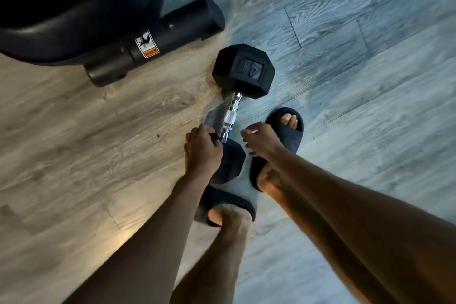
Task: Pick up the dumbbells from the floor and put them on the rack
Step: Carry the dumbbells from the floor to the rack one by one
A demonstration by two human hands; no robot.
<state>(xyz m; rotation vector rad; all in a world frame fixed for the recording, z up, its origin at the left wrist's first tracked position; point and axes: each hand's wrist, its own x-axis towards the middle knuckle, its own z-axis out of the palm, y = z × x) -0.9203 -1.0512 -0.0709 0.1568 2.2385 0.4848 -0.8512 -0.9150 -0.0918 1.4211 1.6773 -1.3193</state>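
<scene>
Left hand (203,149) grips near end of dumbbell (243,69); right hand (261,142) loose-fingered, empty, just beside handle.

This looks like a home workout room: a black hex dumbbell (243,70), wood-look plank floor (370,57), the sticker-marked foot of a black exercise machine (158,39), and soft house slides (294,139) on the person's feet.

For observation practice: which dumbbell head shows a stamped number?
The far head, beside the black machine base; the near head, gripped by the left hand, shows none.
</scene>
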